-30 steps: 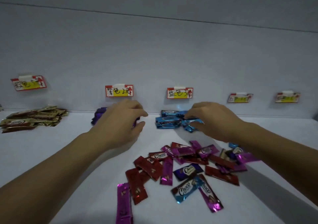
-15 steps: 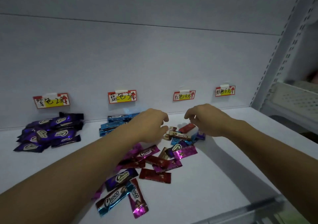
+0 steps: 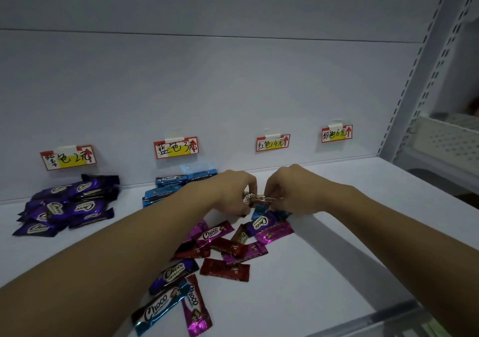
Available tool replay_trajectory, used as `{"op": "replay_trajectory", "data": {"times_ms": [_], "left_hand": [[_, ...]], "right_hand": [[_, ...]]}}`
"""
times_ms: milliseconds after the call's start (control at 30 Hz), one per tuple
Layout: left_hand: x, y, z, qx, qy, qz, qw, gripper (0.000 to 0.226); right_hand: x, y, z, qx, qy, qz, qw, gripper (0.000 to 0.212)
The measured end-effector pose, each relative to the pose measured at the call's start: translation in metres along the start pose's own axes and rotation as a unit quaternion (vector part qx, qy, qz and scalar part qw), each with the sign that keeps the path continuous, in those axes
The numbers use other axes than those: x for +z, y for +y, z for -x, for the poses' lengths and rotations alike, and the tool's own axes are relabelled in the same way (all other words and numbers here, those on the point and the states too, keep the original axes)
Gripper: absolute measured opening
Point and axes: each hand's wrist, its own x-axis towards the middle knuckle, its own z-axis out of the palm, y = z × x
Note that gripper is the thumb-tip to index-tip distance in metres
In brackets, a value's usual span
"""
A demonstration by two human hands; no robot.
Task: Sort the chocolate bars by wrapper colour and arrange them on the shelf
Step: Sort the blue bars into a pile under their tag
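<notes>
A mixed heap of chocolate bars (image 3: 228, 248) in red, pink, purple and blue wrappers lies on the white shelf (image 3: 324, 272). Both hands hover over its far end. My left hand (image 3: 230, 191) and my right hand (image 3: 293, 190) each pinch bars (image 3: 261, 198) held between them; the wrapper looks red-brown. Sorted purple bars (image 3: 67, 204) lie under the left tag, and sorted blue bars (image 3: 176, 183) sit under the blue tag, partly hidden by my left arm.
Price tags hang on the back wall: purple (image 3: 68, 157), blue (image 3: 176, 147), red (image 3: 272, 142), pink (image 3: 336, 134). The spots under the red and pink tags hold no bars. A perforated upright (image 3: 420, 82) and a neighbouring shelf (image 3: 445, 142) stand at right. The shelf's front rail (image 3: 375, 318) runs along the bottom right.
The view swung right from the gold and purple piles. Both hands left the purple and blue piles, came together over the mixed heap and now pinch bars.
</notes>
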Motion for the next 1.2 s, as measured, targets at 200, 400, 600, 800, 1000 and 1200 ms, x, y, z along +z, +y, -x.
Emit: {"op": "replay_trajectory", "data": {"times_ms": [200, 400, 600, 800, 1000, 1200], "left_hand": [[-0.003, -0.027, 0.021, -0.010, 0.120, 0.143, 0.982, 0.021], [-0.027, -0.073, 0.071, -0.035, 0.180, 0.234, 0.955, 0.021], [-0.038, -0.150, 0.163, -0.112, 0.279, 0.287, 0.910, 0.017], [-0.034, -0.251, 0.285, -0.252, 0.408, 0.280, 0.832, 0.018], [-0.010, -0.331, 0.387, -0.335, 0.453, 0.294, 0.772, 0.018], [0.006, -0.372, 0.408, -0.394, 0.437, 0.161, 0.792, 0.018]], "right_hand": [[-0.016, -0.005, 0.004, 0.004, 0.069, 0.003, 0.998, 0.020], [-0.025, -0.056, -0.015, -0.052, 0.122, 0.022, 0.991, 0.021], [-0.026, -0.151, -0.063, -0.142, 0.154, 0.004, 0.978, 0.021], [0.003, -0.277, -0.117, -0.251, 0.142, -0.018, 0.957, 0.012], [0.044, -0.391, -0.159, -0.323, 0.135, -0.035, 0.936, 0.009], [0.080, -0.469, -0.187, -0.330, 0.145, -0.035, 0.932, 0.009]]}}
